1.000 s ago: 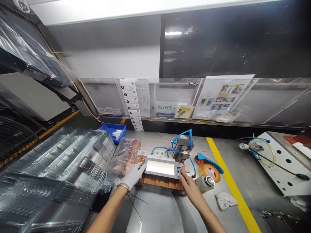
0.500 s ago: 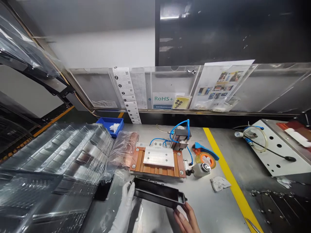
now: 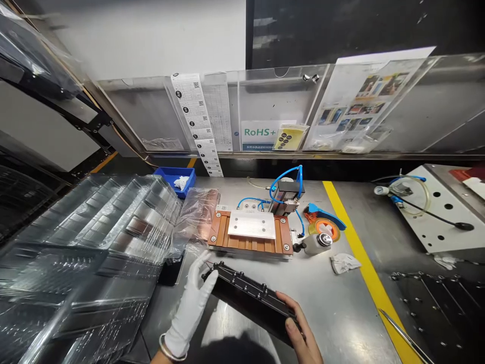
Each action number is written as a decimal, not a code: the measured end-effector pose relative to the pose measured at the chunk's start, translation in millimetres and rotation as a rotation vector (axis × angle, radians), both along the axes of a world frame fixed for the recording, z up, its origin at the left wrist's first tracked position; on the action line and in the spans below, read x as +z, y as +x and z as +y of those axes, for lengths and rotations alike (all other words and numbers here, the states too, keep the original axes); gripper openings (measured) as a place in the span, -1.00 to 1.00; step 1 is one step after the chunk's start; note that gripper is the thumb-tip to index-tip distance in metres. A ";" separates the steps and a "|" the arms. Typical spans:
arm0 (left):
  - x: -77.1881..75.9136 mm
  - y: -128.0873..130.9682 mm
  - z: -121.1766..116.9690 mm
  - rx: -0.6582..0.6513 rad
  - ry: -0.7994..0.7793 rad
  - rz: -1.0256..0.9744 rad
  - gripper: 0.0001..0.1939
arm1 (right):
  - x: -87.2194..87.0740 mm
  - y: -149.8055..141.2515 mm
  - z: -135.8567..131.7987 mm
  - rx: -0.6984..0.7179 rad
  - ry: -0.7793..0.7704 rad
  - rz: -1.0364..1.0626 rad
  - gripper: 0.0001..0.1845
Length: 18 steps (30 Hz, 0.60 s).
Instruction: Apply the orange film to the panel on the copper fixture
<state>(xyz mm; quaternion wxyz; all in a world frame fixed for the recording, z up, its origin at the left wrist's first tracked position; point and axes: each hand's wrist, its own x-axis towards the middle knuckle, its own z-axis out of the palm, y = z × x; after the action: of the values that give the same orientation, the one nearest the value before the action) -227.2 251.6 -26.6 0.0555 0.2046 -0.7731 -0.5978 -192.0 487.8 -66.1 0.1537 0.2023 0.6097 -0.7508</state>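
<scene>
A long black rectangular panel (image 3: 248,299) with a row of small studs along its upper edge is held above the steel bench between both hands. My left hand (image 3: 191,308), in a white glove, grips its left end. My right hand (image 3: 299,336), bare, holds its right end with the thumb over the edge. Behind the panel sits a brown fixture (image 3: 282,236) with a bare silver plate (image 3: 252,225) on top.
Stacked clear plastic trays (image 3: 94,237) fill the left side. A blue bin (image 3: 175,178), blue-hosed pneumatic unit (image 3: 288,191), tape dispenser (image 3: 325,222), small bottle (image 3: 316,242) and crumpled wipe (image 3: 344,263) stand near a yellow line (image 3: 359,253). A white perforated plate (image 3: 443,217) lies right.
The black panel has been lifted off the brown fixture and brought toward me, then turned over so its studded edge faces up. The fixture's silver plate is now uncovered.
</scene>
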 end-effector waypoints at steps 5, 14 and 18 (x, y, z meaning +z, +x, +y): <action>38.9 9.5 15.3 -0.482 -0.382 -0.056 -0.83 | -6.6 4.0 -8.0 -0.104 0.149 0.175 -0.41; -7.8 24.9 87.1 -0.789 -0.398 -0.246 -0.71 | -14.8 8.1 -22.0 -0.107 0.294 0.281 -0.42; -28.9 32.7 92.2 -0.646 -0.363 -0.159 -0.75 | -18.8 12.1 -21.8 -0.087 0.343 0.288 -0.45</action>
<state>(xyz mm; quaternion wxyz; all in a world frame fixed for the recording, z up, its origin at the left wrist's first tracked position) -194.5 343.8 -55.5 -0.1606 -0.0170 -0.8930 -0.4201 -179.9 465.9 -84.9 -0.0041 0.1425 0.7347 -0.6633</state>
